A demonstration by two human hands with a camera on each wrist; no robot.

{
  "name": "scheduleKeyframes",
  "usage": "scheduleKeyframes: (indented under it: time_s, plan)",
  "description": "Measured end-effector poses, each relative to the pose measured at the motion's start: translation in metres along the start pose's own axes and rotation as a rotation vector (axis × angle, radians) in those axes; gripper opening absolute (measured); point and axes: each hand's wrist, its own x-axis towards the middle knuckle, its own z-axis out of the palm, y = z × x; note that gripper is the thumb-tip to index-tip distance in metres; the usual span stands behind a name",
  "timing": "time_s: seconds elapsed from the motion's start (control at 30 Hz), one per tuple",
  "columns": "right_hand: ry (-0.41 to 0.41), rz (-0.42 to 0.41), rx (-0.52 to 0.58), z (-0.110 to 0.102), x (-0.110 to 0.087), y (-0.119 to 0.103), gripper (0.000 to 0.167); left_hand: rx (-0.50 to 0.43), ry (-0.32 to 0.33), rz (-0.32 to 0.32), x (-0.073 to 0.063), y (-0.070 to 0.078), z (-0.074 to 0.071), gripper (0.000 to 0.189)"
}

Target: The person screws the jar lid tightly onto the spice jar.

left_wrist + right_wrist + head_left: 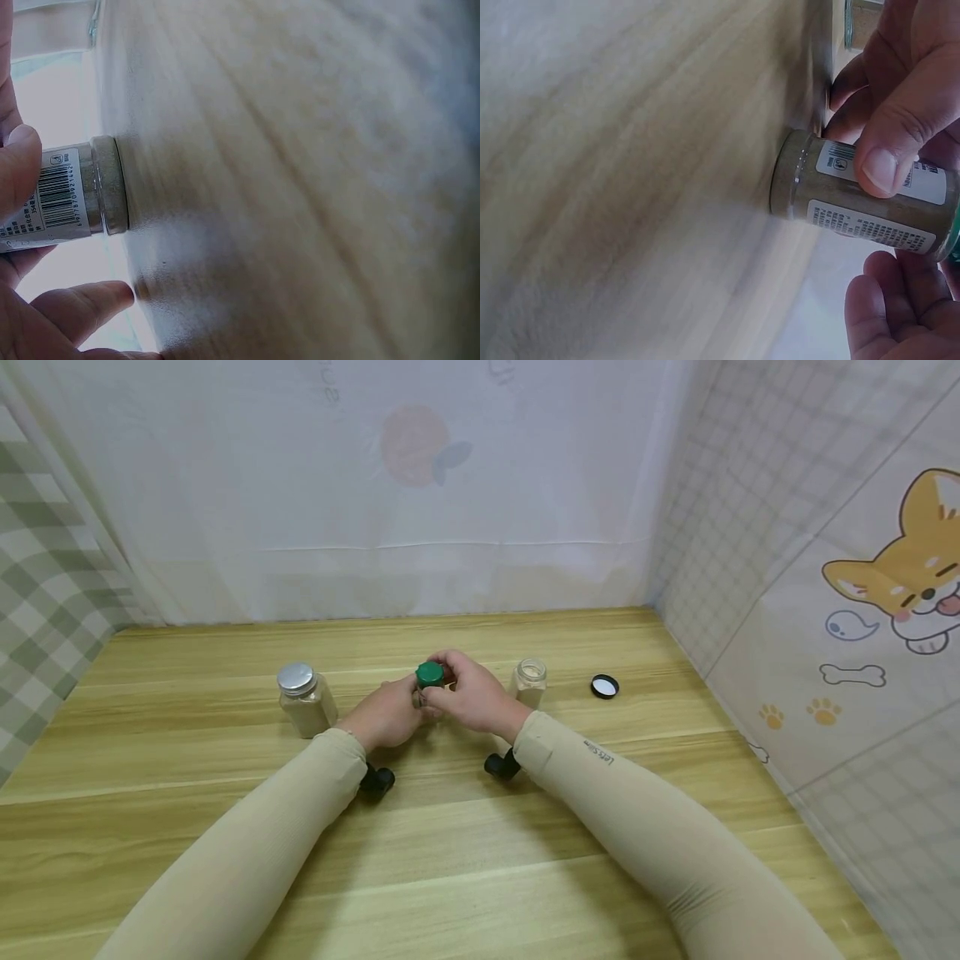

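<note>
A small jar of brownish powder with printed labels (pixel 870 225) stands upright between both hands, its base at the tabletop. Its green cap (pixel 430 673) faces up. The left hand (pixel 392 713) grips the jar body, its thumb (pixel 896 150) across the label and other fingers beside the glass. From the right, the right hand (pixel 480 693) has thumb and index finger around the green cap. Lower fingers of the right hand (pixel 900 307) hang beside the jar in the right wrist view. In the left wrist view the barcode label (pixel 64 191) shows under the left thumb.
Left of the hands stands a jar with a silver lid (pixel 307 702). An open, lidless jar (pixel 529 683) is just beyond the right wrist, and a black lid (pixel 604 686) lies upturned farther right. Curtains enclose the wooden table (pixel 450 860) at the back and sides.
</note>
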Motion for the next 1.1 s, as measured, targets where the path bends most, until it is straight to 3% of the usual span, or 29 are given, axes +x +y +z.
scheduleKeyframes:
  time_s: [0.33, 0.53, 0.8, 1.1]
  plan:
    - [0.024, 0.014, -0.027, 0.0024, 0.0006, 0.0004, 0.036, -0.023, 0.014, -0.009, -0.0018, 0.0003, -0.0004, 0.052]
    - [0.037, 0.04, 0.0, 0.0029, 0.0013, 0.0006, 0.045, -0.03, 0.011, -0.003, 0.0003, -0.0016, 0.0012, 0.046]
    - [-0.008, -0.001, 0.006, -0.0019, 0.0014, 0.0019, 0.058, -0.011, 0.007, 0.01, 0.002, -0.0012, 0.0021, 0.046]
    - [0.011, 0.005, -0.021, 0.0001, 0.0018, 0.0019, 0.033, -0.006, 0.018, 0.014, -0.0003, -0.0016, 0.0011, 0.054]
